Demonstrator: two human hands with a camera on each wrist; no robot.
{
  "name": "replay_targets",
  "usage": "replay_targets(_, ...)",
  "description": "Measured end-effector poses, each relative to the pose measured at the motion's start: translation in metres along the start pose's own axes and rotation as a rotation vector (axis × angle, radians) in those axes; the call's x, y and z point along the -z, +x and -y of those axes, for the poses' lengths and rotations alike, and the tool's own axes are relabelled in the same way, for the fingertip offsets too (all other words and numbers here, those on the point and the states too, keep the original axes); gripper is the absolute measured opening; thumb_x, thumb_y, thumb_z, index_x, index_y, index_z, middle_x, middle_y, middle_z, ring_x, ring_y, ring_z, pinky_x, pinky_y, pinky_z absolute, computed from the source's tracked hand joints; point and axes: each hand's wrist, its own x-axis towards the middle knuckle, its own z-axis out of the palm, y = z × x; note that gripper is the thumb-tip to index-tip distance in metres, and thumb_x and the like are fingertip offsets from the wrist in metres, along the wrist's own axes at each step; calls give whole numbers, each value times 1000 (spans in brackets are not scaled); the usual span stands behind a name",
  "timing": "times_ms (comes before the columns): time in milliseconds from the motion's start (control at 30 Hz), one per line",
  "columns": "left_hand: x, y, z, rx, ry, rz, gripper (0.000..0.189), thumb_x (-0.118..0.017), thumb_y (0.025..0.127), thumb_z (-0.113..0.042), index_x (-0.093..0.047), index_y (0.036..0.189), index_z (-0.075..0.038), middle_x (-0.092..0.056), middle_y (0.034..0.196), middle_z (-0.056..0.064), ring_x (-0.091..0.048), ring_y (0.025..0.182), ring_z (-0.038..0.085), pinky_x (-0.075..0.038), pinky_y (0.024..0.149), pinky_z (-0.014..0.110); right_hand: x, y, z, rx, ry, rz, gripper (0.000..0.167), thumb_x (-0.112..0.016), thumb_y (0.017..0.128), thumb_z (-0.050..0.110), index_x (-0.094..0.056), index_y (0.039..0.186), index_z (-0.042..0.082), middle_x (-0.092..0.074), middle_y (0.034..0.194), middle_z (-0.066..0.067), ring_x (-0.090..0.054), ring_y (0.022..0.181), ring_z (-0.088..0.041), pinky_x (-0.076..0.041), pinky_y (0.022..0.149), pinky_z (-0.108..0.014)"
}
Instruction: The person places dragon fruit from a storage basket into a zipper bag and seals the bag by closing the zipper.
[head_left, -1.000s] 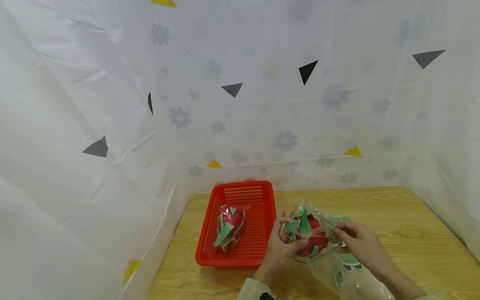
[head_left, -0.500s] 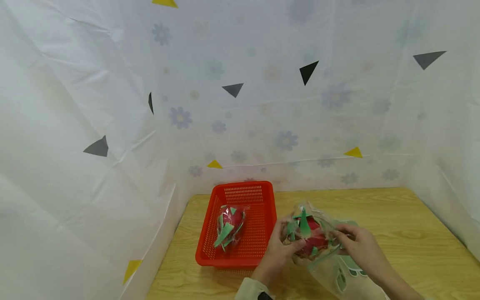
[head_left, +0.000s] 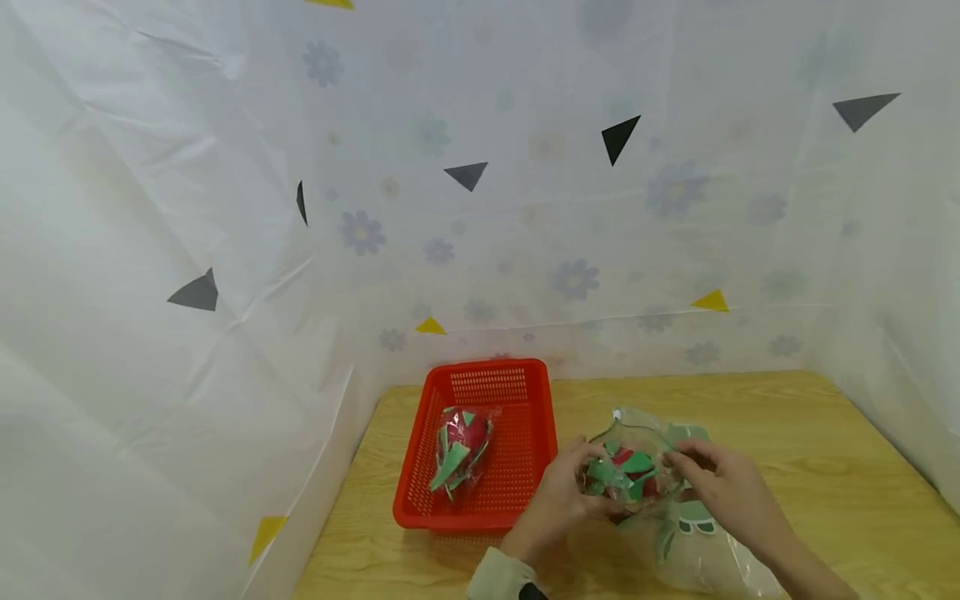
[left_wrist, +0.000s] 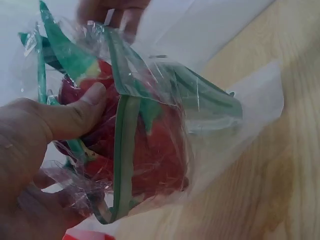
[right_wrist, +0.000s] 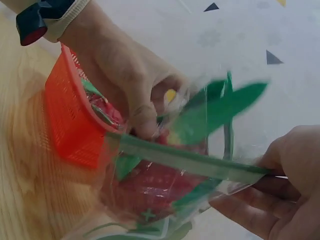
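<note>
In the head view, my left hand [head_left: 558, 500] grips a red dragon fruit [head_left: 633, 471] with green scales, wrapped in clear plastic. The thumb lies along its side in the left wrist view. My right hand [head_left: 727, 492] pinches the edge of a clear zip bag [right_wrist: 200, 162] near its green zip strip. This strip crosses in front of the dragon fruit [left_wrist: 155, 155], whose lower part shows through the bag, while long green scales stick out past the mouth. The bag's printed lower end [head_left: 697, 542] trails toward the table's front.
Left of the hands, a red perforated basket [head_left: 550, 417] stands on the wood-grain table [head_left: 825, 467]. Another wrapped dragon fruit [head_left: 465, 433] lies inside it. White sheeting [head_left: 525, 250] with flowers and triangles encloses the table at the back and sides.
The dragon fruit has tilted and sunk lower at the bag's mouth, showing less red. My left fingers have shifted over its top, and the bag edge now stands up around it. The right hand keeps its pinch.
</note>
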Motion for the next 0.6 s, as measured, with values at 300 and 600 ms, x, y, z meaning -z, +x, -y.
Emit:
replay_targets(300, -6, 2, 3, -98, 196, -79, 49, -85, 73, -21, -61, 116, -27, -66, 110, -12, -58, 96, -2, -53, 78, 19, 2, -3, 5, 78, 8, -37, 26, -57, 101, 18, -66, 114, -3, -70, 99, -12, -67, 77, -8, -59, 64, -25)
replay_targets(600, -12, -2, 5, 7, 211, -64, 47, -80, 79, -30, -55, 118, -33, -47, 117, -8, -47, 97, 4, -47, 79, 20, 4, -3, 7, 29, 76, -56, 33, -57, 101, 25, -65, 117, -2, -71, 103, -13, -68, 81, -9, -60, 67, -28)
